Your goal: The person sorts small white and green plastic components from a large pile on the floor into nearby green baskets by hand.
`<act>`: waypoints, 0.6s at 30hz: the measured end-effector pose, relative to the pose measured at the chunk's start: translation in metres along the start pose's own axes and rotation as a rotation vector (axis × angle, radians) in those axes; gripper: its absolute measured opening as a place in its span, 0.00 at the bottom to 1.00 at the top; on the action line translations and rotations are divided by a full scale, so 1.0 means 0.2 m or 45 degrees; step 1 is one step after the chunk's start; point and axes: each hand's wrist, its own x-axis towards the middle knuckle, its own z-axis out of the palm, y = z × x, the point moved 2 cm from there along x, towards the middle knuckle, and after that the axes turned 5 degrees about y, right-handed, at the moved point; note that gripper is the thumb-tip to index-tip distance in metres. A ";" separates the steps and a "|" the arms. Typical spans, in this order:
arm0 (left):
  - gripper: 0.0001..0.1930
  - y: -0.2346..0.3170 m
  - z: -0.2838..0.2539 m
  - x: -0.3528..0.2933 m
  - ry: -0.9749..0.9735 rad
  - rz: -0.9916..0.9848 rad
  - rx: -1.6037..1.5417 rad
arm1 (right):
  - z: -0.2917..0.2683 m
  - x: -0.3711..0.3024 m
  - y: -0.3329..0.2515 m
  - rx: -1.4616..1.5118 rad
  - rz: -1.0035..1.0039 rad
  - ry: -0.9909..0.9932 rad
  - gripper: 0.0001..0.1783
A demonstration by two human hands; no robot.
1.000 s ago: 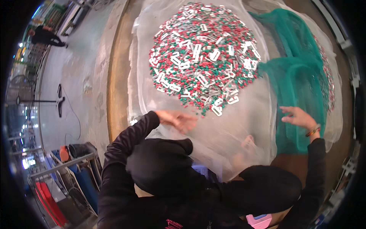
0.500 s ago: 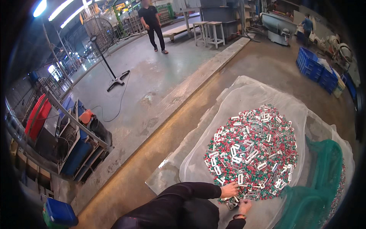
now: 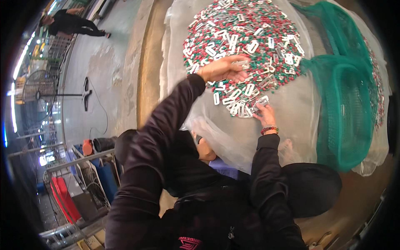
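A wide pile of small red and green pellets (image 3: 208, 27), mixed with silvery slotted metal pieces (image 3: 233, 41), lies on a pale translucent mesh sheet (image 3: 287, 100). My left hand (image 3: 227, 68) is over the pile, fingers stretched out and apart; a silvery piece shows at its fingertips, but blur hides whether it touches. At the near edge, my right hand (image 3: 265, 116) pinches a slotted metal piece (image 3: 262, 101) between thumb and fingers. Just left of it sits a cluster of metal pieces (image 3: 239, 108) with few pellets among them.
Green mesh baskets (image 3: 348, 121) stand to the right of the pile, with more pellets (image 3: 377, 83) beyond them. My knees are at the sheet's near side. A floor fan (image 3: 50, 95) and a person in dark clothes (image 3: 73, 23) are far left, past a raised floor edge (image 3: 146, 50).
My view has turned and tilted down toward my lap. My hands, close together before at the pile's near edge, are now apart; the left one reaches farther over the pile.
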 end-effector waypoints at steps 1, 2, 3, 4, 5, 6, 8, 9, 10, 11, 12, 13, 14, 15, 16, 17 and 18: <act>0.15 -0.11 0.02 0.01 0.203 0.057 -0.115 | -0.01 -0.03 -0.01 0.015 -0.020 0.014 0.16; 0.15 -0.25 0.00 0.00 0.299 0.135 -0.302 | 0.03 -0.05 -0.02 0.016 0.006 -0.007 0.17; 0.15 -0.37 -0.01 0.01 0.382 0.210 -0.502 | 0.05 -0.08 -0.03 0.011 0.031 -0.014 0.18; 0.15 -0.46 0.02 -0.01 0.484 0.146 -0.431 | 0.09 -0.13 -0.06 0.007 0.028 -0.034 0.18; 0.15 -0.54 0.06 0.00 0.570 0.077 -0.364 | 0.07 -0.13 -0.06 0.009 0.019 -0.011 0.18; 0.14 -0.61 0.07 0.00 0.558 0.071 -0.253 | 0.08 -0.13 -0.06 0.126 -0.019 -0.127 0.17; 0.10 -0.68 0.06 -0.01 0.714 0.100 -0.013 | 0.10 -0.12 -0.07 0.292 -0.027 -0.268 0.14; 0.09 -0.70 0.06 -0.02 0.809 0.119 0.046 | 0.08 -0.11 -0.07 0.292 -0.032 -0.262 0.14; 0.09 -0.75 0.04 0.00 0.800 0.121 0.046 | 0.06 -0.08 -0.05 0.239 -0.126 -0.237 0.14; 0.08 -0.81 -0.02 0.00 0.930 0.243 0.548 | 0.06 -0.07 -0.04 0.188 -0.214 -0.219 0.15; 0.08 -0.84 -0.05 0.00 1.039 0.365 1.055 | 0.08 -0.09 -0.05 0.191 -0.215 -0.219 0.15; 0.08 -0.87 -0.06 0.01 1.051 0.571 1.267 | 0.10 -0.11 -0.06 0.199 -0.211 -0.250 0.17; 0.10 -0.89 -0.02 0.03 0.986 0.495 1.266 | 0.09 -0.12 -0.07 0.203 -0.212 -0.260 0.19; 0.12 -0.85 0.05 0.04 0.923 0.422 1.266 | 0.07 -0.12 -0.08 0.204 -0.220 -0.245 0.19; 0.17 -0.82 0.12 0.05 0.876 0.353 1.105 | 0.06 -0.12 -0.08 0.205 -0.185 -0.286 0.21; 0.17 -0.79 0.15 0.05 0.857 0.212 1.011 | 0.08 -0.13 -0.10 0.200 -0.149 -0.350 0.23; 0.15 -0.80 0.17 0.06 0.876 0.267 1.012 | 0.10 -0.15 -0.11 0.228 -0.138 -0.380 0.23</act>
